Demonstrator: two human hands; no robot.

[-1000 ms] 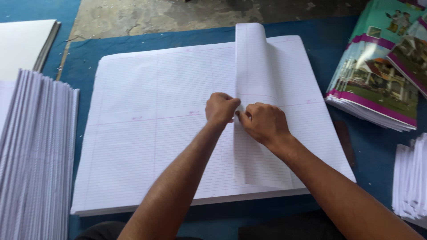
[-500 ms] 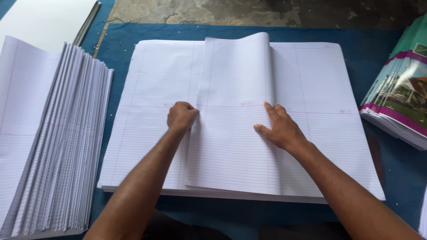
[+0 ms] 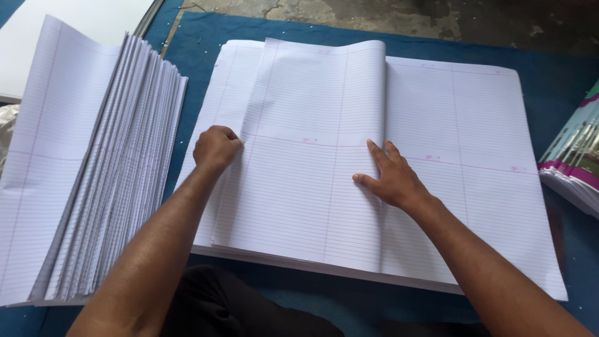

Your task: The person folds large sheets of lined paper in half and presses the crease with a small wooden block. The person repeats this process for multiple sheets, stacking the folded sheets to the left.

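Lying folded over on the big stack (image 3: 474,187) of ruled paper, a sheet (image 3: 299,181) is seen with its rounded fold toward the right and its loose edge toward the left. The sheet is pressed near the fold by the right hand (image 3: 390,178), which is laid flat with the fingers spread and nothing held in it. The left edge of the sheet is met by the left hand (image 3: 215,146), which is curled into a loose fist, knuckles on the paper; whether anything is pinched inside it cannot be told. The stack is spread on a blue mat (image 3: 549,81), and it reaches from the middle of the view toward the right. Just beside it, on the left, a fanned pile (image 3: 118,181) of folded ruled sheets is set, its edges stepped one after another. At the far right edge, apart from the stack, a bundle of colourful printed covers (image 3: 577,168) is partly shown. Bare concrete floor (image 3: 374,15) is visible beyond the mat.
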